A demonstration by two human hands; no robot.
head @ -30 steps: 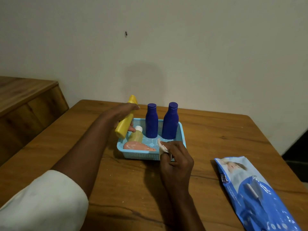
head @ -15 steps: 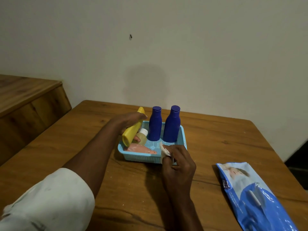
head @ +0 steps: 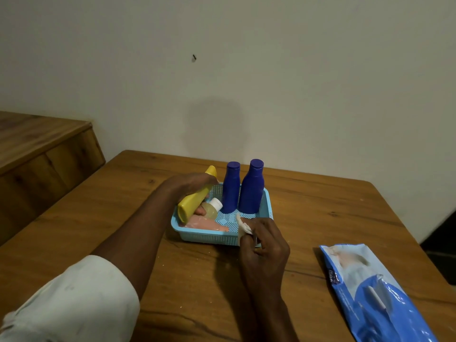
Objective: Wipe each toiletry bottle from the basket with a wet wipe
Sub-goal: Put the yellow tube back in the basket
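Observation:
A light-blue mesh basket (head: 212, 236) sits mid-table. Two dark blue bottles (head: 231, 188) (head: 251, 187) stand upright at its back. A pink tube (head: 206, 224) lies flat on the basket floor, with a small clear bottle with a white cap (head: 212, 208) beside it. My left hand (head: 187, 185) grips a yellow bottle (head: 195, 202), tilted over the basket's left side with its bottom end low. My right hand (head: 264, 245) pinches a crumpled white wet wipe (head: 243, 225) at the basket's front right rim.
A blue wet-wipe pack (head: 377, 294) lies on the wooden table (head: 320, 211) at the front right. A wooden cabinet (head: 42, 154) stands to the left, lower wall behind. The table's right edge drops off near the pack.
The yellow bottle in my left hand has sunk lower toward the basket's left side. My right hand with the wipe has stayed at the front rim.

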